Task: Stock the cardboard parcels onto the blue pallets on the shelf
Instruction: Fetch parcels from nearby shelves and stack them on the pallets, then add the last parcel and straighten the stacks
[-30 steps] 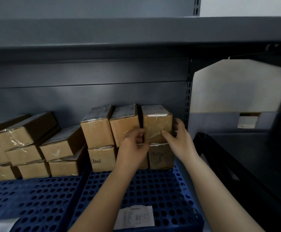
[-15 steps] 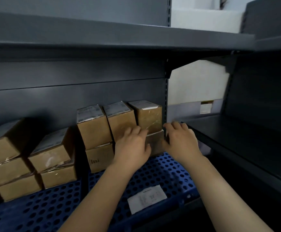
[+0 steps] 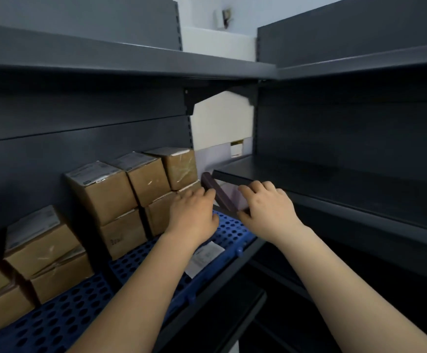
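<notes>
Brown cardboard parcels (image 3: 103, 193) stand in a two-high stack at the back of the right blue pallet (image 3: 232, 231); the rightmost top parcel (image 3: 181, 166) sits by the shelf upright. More parcels (image 3: 41, 248) are piled on the left blue pallet (image 3: 54, 319). My left hand (image 3: 192, 212) hovers in front of the stack's lower right parcel, fingers loosely curled, holding nothing. My right hand (image 3: 265, 207) hangs just right of the stack, over the pallet's end, also empty.
A white paper label (image 3: 204, 256) lies on the right pallet's front. A dark bracket (image 3: 217, 194) slants between my hands. To the right a bare dark shelf (image 3: 334, 184) meets this one at a corner. Another grey shelf (image 3: 131, 59) runs overhead.
Both hands have let go of the top right parcel and drawn back from the stack. The view has swung to the right, bringing the side shelf into sight.
</notes>
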A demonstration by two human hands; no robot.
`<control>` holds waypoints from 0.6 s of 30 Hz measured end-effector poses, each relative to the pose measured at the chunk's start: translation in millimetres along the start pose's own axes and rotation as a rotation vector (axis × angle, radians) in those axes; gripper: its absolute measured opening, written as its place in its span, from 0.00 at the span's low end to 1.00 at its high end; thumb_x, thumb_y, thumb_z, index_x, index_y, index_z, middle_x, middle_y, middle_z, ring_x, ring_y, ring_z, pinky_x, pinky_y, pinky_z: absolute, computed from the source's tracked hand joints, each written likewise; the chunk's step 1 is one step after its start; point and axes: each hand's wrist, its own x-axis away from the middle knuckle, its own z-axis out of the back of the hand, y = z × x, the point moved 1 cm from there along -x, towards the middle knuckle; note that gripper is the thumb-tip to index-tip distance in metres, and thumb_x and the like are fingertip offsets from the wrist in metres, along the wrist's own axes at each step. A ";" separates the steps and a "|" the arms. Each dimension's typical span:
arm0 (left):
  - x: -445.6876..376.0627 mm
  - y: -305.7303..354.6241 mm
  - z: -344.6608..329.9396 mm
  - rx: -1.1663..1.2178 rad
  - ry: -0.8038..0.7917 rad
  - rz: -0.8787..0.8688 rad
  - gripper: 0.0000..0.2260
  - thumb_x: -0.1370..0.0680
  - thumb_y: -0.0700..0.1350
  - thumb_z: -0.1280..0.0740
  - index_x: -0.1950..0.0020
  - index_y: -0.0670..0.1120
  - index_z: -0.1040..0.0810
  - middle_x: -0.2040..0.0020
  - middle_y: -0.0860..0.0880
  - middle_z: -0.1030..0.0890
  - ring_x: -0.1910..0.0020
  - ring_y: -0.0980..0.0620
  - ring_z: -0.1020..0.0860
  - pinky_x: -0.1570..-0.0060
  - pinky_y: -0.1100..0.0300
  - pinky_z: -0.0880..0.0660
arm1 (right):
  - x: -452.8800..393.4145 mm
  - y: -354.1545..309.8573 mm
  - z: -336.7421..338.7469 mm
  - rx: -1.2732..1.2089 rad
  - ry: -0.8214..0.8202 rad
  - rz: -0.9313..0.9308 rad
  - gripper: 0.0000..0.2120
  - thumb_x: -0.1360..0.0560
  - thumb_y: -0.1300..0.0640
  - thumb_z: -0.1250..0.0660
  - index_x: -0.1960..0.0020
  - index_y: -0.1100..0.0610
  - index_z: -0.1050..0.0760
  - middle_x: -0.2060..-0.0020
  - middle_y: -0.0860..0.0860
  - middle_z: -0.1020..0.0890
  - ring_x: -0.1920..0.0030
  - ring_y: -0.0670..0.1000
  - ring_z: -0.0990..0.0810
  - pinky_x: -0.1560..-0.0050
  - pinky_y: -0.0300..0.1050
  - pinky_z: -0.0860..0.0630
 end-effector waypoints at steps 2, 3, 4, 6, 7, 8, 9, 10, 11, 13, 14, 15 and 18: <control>3.0 12.8 2.1 0.012 0.005 -0.044 0.22 0.23 0.51 0.40 0.30 0.48 0.37 0.33 0.47 0.30 0.34 0.44 0.33 0.39 0.50 0.34 | 17.9 7.9 7.9 0.019 -0.019 -0.045 0.27 0.23 0.45 0.42 0.28 0.52 0.40 0.34 0.53 0.31 0.34 0.57 0.34 0.38 0.51 0.34; 4.7 19.6 2.8 0.017 0.008 -0.065 0.22 0.23 0.51 0.40 0.30 0.48 0.37 0.33 0.47 0.30 0.34 0.44 0.33 0.39 0.50 0.34 | 27.0 12.1 11.7 0.030 -0.031 -0.067 0.27 0.23 0.45 0.42 0.28 0.52 0.40 0.34 0.53 0.31 0.34 0.57 0.34 0.38 0.51 0.35; 6.8 27.0 3.5 0.023 0.012 -0.083 0.22 0.23 0.52 0.40 0.30 0.48 0.37 0.33 0.47 0.30 0.35 0.44 0.33 0.40 0.50 0.34 | 36.5 16.4 15.2 0.042 -0.042 -0.088 0.27 0.23 0.45 0.42 0.27 0.53 0.41 0.34 0.53 0.32 0.33 0.57 0.35 0.37 0.51 0.35; 11.9 42.9 4.7 0.036 0.030 -0.115 0.22 0.23 0.52 0.40 0.31 0.48 0.36 0.34 0.48 0.30 0.35 0.44 0.32 0.41 0.51 0.34 | 55.9 25.9 20.9 0.073 -0.053 -0.131 0.27 0.23 0.44 0.42 0.27 0.53 0.42 0.33 0.53 0.32 0.33 0.57 0.35 0.36 0.51 0.35; 15.0 51.7 5.7 0.041 0.041 -0.131 0.21 0.23 0.52 0.40 0.32 0.49 0.36 0.35 0.48 0.29 0.36 0.44 0.32 0.42 0.51 0.34 | 65.7 30.9 24.1 0.085 -0.058 -0.152 0.28 0.23 0.44 0.42 0.27 0.52 0.42 0.32 0.53 0.32 0.32 0.57 0.36 0.35 0.51 0.35; 18.7 61.2 6.7 0.043 0.052 -0.151 0.21 0.23 0.52 0.40 0.32 0.49 0.35 0.36 0.48 0.29 0.36 0.44 0.32 0.42 0.51 0.34 | 75.6 35.8 27.2 0.094 -0.063 -0.171 0.28 0.23 0.44 0.42 0.27 0.52 0.42 0.32 0.52 0.33 0.31 0.57 0.37 0.35 0.51 0.35; 22.7 71.2 7.4 0.045 0.062 -0.174 0.21 0.24 0.53 0.39 0.32 0.49 0.36 0.36 0.48 0.29 0.36 0.45 0.32 0.41 0.51 0.34 | 85.4 40.9 30.0 0.100 -0.072 -0.190 0.28 0.23 0.43 0.42 0.26 0.52 0.42 0.32 0.52 0.33 0.31 0.57 0.38 0.34 0.51 0.36; 26.6 81.6 8.2 0.046 0.070 -0.196 0.21 0.24 0.53 0.39 0.32 0.49 0.36 0.36 0.48 0.29 0.36 0.45 0.32 0.41 0.51 0.34 | 95.6 46.2 33.2 0.106 -0.082 -0.210 0.28 0.23 0.43 0.42 0.26 0.52 0.43 0.31 0.52 0.34 0.30 0.57 0.39 0.34 0.52 0.37; 30.3 92.4 9.5 0.049 0.075 -0.215 0.22 0.23 0.53 0.39 0.31 0.49 0.37 0.35 0.48 0.29 0.36 0.45 0.32 0.40 0.51 0.34 | 105.8 51.9 36.9 0.111 -0.093 -0.230 0.29 0.23 0.43 0.42 0.26 0.52 0.44 0.30 0.52 0.35 0.29 0.57 0.40 0.33 0.52 0.37; 37.2 115.2 12.8 0.061 0.080 -0.250 0.23 0.23 0.53 0.39 0.30 0.49 0.38 0.34 0.48 0.30 0.35 0.45 0.32 0.38 0.50 0.35 | 127.4 64.6 45.7 0.121 -0.111 -0.272 0.30 0.23 0.44 0.43 0.25 0.53 0.45 0.29 0.53 0.36 0.28 0.57 0.41 0.32 0.52 0.38; 40.8 127.5 14.4 0.069 0.078 -0.269 0.23 0.23 0.53 0.39 0.30 0.49 0.38 0.34 0.48 0.30 0.35 0.45 0.32 0.38 0.50 0.36 | 139.3 71.0 50.7 0.126 -0.120 -0.293 0.30 0.23 0.44 0.43 0.25 0.53 0.46 0.29 0.53 0.36 0.28 0.57 0.41 0.33 0.52 0.38; 45.1 140.6 15.4 0.077 0.070 -0.288 0.24 0.23 0.53 0.39 0.30 0.49 0.38 0.34 0.48 0.30 0.35 0.45 0.32 0.38 0.50 0.36 | 152.4 77.8 56.1 0.131 -0.129 -0.314 0.30 0.22 0.44 0.43 0.25 0.52 0.46 0.29 0.53 0.36 0.28 0.57 0.41 0.33 0.52 0.38; 63.3 184.4 18.4 0.109 0.056 -0.350 0.24 0.23 0.53 0.39 0.29 0.48 0.39 0.34 0.48 0.30 0.36 0.45 0.32 0.39 0.51 0.35 | 197.5 100.5 74.0 0.153 -0.155 -0.385 0.30 0.22 0.44 0.43 0.24 0.52 0.47 0.28 0.53 0.37 0.28 0.58 0.41 0.32 0.53 0.38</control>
